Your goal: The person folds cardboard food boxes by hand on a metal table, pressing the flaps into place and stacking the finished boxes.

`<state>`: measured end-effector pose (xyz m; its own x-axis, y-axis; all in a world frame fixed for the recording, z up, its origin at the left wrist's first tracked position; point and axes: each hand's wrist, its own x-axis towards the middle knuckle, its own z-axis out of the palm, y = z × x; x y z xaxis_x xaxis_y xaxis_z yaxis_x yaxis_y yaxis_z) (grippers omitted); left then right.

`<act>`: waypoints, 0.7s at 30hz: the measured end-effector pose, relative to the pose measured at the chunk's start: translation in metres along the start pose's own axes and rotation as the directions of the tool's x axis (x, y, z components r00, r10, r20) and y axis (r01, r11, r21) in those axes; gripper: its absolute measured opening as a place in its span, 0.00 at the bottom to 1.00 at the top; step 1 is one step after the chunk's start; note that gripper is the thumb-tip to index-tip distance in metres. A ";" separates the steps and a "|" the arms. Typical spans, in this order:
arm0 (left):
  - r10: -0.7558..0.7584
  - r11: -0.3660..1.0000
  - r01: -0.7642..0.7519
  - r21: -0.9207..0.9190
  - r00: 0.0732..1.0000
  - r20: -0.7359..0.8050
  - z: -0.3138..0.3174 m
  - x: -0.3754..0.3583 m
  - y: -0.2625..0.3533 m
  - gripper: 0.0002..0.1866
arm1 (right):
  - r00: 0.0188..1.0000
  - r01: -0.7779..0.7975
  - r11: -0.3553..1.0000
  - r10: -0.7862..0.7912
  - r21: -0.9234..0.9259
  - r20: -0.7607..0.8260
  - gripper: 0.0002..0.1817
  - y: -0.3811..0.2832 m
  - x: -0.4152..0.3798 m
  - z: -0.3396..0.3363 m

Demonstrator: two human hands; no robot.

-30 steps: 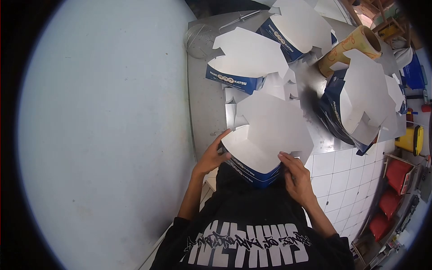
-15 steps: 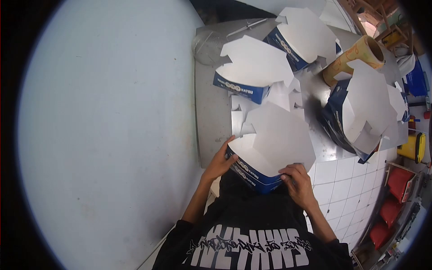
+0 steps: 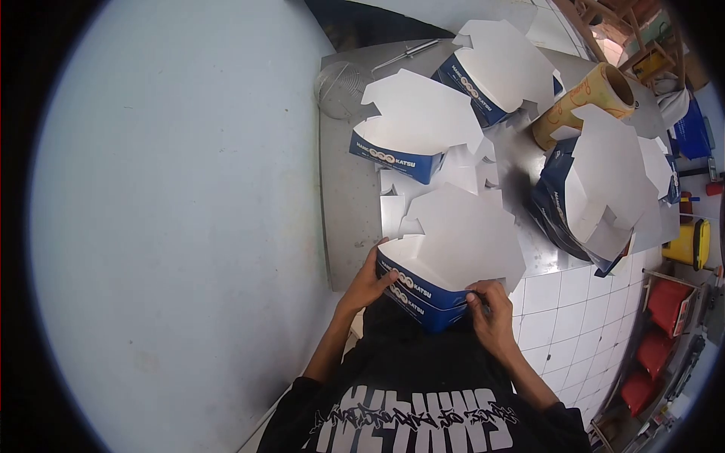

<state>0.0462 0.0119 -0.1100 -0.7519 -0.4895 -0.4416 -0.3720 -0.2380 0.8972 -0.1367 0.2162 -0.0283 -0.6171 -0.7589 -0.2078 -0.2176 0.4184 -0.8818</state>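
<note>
Close to my body, both hands hold a nested stack of blue and white paper boxes (image 3: 423, 283), its lid flap raised toward the table. My left hand (image 3: 370, 281) grips the left corner, thumb on the printed front. At the right corner, my right hand (image 3: 491, 311) pinches the rim between thumb and fingers. Just beyond stands another open box (image 3: 393, 157) with white flaps around it. A further box (image 3: 472, 90) sits behind that one, and a tilted stack of boxes (image 3: 563, 196) is at the right.
A cardboard roll (image 3: 581, 106) lies near the back right of the metal table (image 3: 347, 219). At the back left is a wire strainer (image 3: 343, 90) with a long handle. A pale wall (image 3: 181, 226) borders the left. Red chairs (image 3: 653, 351) stand at the lower right.
The view has shifted slightly, so the table items appear a little left and lower. My hands still hold the box stack, whose front now shows a bit more.
</note>
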 end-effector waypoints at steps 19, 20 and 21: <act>-0.187 0.899 0.114 0.422 0.973 0.136 -0.037 0.068 0.032 0.28 | 0.997 0.058 0.998 -0.056 -0.031 0.048 0.09 -0.005 0.000 -0.001; -0.243 0.855 0.131 0.503 0.956 0.164 -0.038 0.074 0.037 0.28 | 0.997 0.061 0.998 -0.059 -0.033 0.051 0.09 -0.006 0.001 -0.001; -0.302 0.802 0.140 0.581 0.934 0.190 -0.038 0.080 0.042 0.27 | 0.997 0.060 0.998 -0.058 -0.035 0.051 0.09 -0.008 0.001 -0.001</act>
<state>-0.0093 -0.0694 -0.1076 -0.6938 -0.2259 -0.6838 -0.7201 0.2280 0.6554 -0.1366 0.2125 -0.0214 -0.5639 -0.8066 -0.1772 -0.2810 0.3892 -0.8772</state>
